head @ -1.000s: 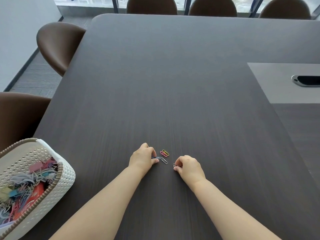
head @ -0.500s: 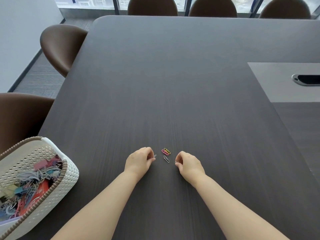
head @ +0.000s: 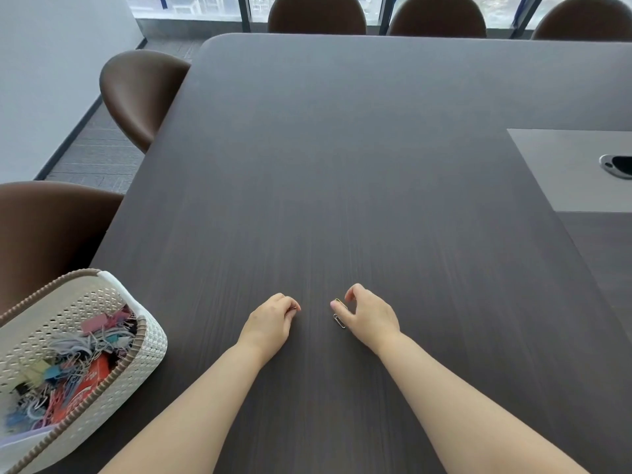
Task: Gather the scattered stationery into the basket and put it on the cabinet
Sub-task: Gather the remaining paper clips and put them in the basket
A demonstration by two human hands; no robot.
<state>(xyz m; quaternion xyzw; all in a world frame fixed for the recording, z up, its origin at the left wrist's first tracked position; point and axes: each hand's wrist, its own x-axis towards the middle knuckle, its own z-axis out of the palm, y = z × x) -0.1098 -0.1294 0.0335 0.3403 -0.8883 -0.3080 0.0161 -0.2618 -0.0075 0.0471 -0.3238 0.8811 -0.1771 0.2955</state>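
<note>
The basket (head: 147, 340), already full of clips, sits nearest. Right of it the left hand (head: 270, 323) pinches a small clip (head: 294, 308), barely visible. Further right the right hand (head: 367, 316) arches thumb and forefinger over a yellow clip (head: 339, 301) and a silver clip (head: 339, 321) — grip unclear. Flat wire on a smooth table (head: 342, 165) — a fingertip may skid them away.

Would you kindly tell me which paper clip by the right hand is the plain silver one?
The silver clip, the one nearer the person; the yellow clip lies farther off, at the fingertips of the right hand.
</note>
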